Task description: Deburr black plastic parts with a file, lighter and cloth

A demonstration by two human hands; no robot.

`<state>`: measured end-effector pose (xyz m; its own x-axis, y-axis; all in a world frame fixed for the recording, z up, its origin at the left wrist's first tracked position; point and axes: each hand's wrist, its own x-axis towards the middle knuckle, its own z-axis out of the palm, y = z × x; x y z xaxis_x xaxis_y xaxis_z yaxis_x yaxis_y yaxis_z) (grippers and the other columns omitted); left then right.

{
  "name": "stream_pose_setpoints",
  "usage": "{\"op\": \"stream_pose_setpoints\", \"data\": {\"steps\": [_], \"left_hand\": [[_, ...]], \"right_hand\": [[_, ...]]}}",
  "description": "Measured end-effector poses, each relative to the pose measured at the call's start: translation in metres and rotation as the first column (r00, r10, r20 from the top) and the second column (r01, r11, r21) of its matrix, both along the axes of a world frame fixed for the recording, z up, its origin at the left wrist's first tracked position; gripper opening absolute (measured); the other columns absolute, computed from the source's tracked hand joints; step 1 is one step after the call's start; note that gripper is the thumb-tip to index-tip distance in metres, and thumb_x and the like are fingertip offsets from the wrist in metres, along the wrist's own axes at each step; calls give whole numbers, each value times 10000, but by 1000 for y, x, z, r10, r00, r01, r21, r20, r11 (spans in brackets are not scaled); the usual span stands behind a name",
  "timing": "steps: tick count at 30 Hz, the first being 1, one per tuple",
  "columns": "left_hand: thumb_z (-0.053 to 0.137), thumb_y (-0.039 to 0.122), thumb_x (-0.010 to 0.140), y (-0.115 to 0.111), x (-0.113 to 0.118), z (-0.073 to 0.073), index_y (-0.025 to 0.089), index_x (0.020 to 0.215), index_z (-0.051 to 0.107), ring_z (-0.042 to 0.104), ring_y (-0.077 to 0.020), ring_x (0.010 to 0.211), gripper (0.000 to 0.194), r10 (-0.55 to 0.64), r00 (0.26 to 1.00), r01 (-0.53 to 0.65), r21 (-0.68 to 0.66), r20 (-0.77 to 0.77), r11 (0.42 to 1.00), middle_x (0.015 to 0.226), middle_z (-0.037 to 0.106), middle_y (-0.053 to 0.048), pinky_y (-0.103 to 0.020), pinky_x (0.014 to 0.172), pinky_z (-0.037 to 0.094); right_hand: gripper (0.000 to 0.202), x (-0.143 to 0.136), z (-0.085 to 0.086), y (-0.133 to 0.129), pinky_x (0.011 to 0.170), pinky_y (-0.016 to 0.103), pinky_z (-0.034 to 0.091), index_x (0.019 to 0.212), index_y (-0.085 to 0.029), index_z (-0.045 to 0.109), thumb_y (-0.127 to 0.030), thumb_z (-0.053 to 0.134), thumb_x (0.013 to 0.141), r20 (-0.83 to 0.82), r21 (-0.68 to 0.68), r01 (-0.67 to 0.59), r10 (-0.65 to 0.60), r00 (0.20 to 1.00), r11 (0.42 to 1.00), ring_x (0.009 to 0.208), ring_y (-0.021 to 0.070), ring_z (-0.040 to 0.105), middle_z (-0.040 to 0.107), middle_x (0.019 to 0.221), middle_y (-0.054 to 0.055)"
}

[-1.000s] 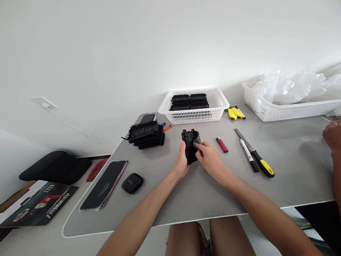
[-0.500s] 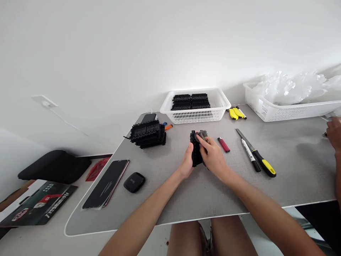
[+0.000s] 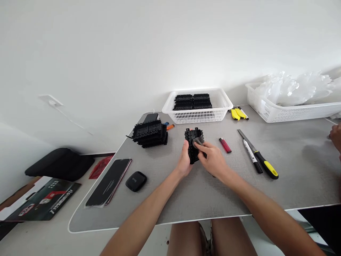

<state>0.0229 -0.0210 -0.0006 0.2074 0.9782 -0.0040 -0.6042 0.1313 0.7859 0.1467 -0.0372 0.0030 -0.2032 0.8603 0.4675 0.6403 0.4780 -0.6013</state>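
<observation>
Left hand (image 3: 184, 161) fingers grip the black plastic part (image 3: 194, 133), likely light and stiff, by its edges. Right hand (image 3: 214, 162) fingers press a gray cloth (image 3: 199, 140).

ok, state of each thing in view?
Left hand: gripping black part
Right hand: pressing gray cloth to it
Gray cloth: bunched
Middle basket: open, black parts inside
Right basket: heaped with clear bags
Marker: capped
Lighter: unlit, lying
File: lying
Small black case: closed
Phone: screen dark
Plug: in socket
</observation>
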Motion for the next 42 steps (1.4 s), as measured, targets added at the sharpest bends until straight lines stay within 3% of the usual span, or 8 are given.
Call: {"op": "stream_pose_setpoints", "data": {"steps": [3,6,11,20,27,31,37,42], "left_hand": [[416,556,932,-1,1,0,345,1449,377,415,-228,1365,560,-43,999,43,-3,2,999,1433,514,-6,-380,1151,296],[427,539,935,-4,4,-2,338,1409,448,352,-214,1403,515,-86,996,86,-3,-1,996,1448,497,7,-361,1165,268],[446,520,932,-7,8,-7,258,1352,536,387,-235,1382,503,-119,993,117,-67,-26,991,1401,546,-53,-377,1151,290],[419,569,922,-2,-3,1,301,1399,473,514,-248,1273,549,-67,997,65,-50,-41,997,1316,612,-50,-381,1092,373],[399,612,908,6,-9,4,228,1346,537,559,-247,1217,599,20,1000,-20,-68,-5,997,1245,654,-76,-373,1056,409],[417,614,899,5,-10,5,222,1312,566,557,-244,1219,589,4,1000,-3,-88,8,996,1239,658,-74,-362,1057,405],[432,570,912,4,-6,4,266,1383,489,581,-227,1184,563,51,999,-50,-56,17,997,1245,654,-58,-349,1037,416],[437,601,892,7,-11,4,223,1273,593,629,-234,1086,559,92,995,-88,-96,33,991,1155,692,-61,-342,970,462]], "right_hand": [[373,2,4,-1,646,272,466,1126,-171,705,-149,434,870,-143,72,116,-105,984,991,707,148,583,637,864,60],[404,2,6,-1,675,285,490,1236,-182,643,-188,399,914,-204,137,179,-149,967,974,739,156,590,638,925,77],[456,1,2,1,645,286,488,1351,-223,548,-183,360,937,-27,103,58,-56,998,993,778,170,598,618,1022,92],[466,1,4,-2,571,236,415,1347,-193,552,-156,386,914,97,-1,-119,119,988,993,675,129,541,578,909,56],[379,-1,3,-5,621,247,437,1133,-212,696,-138,421,882,7,34,-80,80,997,996,712,129,569,621,930,52],[425,-3,0,-7,595,247,430,1278,-196,606,-168,381,919,-16,115,36,-35,999,993,692,133,547,608,934,71],[491,-9,-3,-9,492,232,306,1387,-201,503,-157,361,919,249,44,-114,99,963,993,609,112,478,576,925,52],[480,-7,0,-11,516,232,294,1346,-205,548,-133,387,900,255,-4,-183,178,950,983,631,108,483,575,894,36]]}}
